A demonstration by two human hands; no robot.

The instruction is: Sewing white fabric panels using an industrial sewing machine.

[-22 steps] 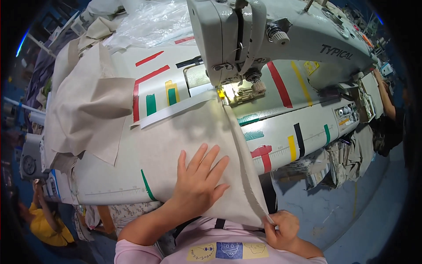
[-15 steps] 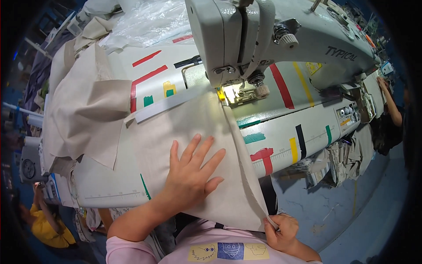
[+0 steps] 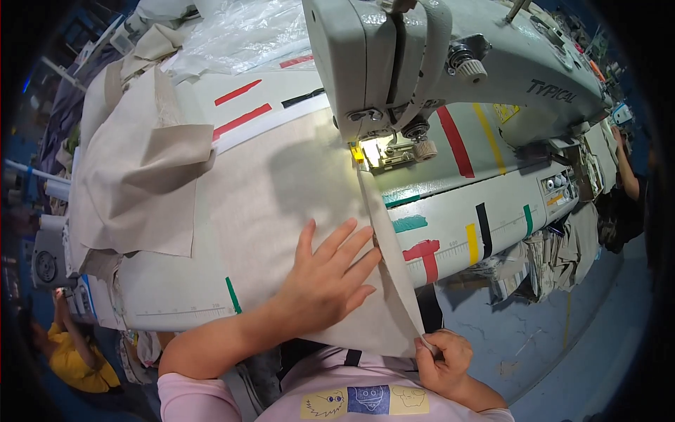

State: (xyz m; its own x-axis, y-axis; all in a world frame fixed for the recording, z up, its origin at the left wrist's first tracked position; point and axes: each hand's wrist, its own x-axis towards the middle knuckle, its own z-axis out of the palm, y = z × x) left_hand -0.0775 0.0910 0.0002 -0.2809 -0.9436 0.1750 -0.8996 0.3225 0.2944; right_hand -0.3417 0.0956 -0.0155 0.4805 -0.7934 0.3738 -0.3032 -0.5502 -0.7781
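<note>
A beige fabric panel [image 3: 260, 204] lies across the bed of a grey sewing machine [image 3: 351, 70], its folded right edge running up to the lit presser foot [image 3: 390, 153]. My left hand [image 3: 330, 274] rests open on the panel, palm down with fingers spread, the fingertips reaching the fold. At the near right corner my right hand [image 3: 446, 357] pinches the folded edge between thumb and fingers. A white strip [image 3: 281, 119] shows along the panel's far edge. The needle itself is too small to make out.
Another piece of beige cloth [image 3: 137, 183] is heaped on the left. Clear plastic sheeting [image 3: 239, 35] lies at the back. Stacked fabric pieces [image 3: 548, 260] sit below the table's right edge. Other people work at far left, in a yellow top [image 3: 81, 359], and far right.
The panel has moved away from me through the machine, its far edge and white strip now farther back. My left hand has shifted right toward the fold; my right hand rose slightly with the corner.
</note>
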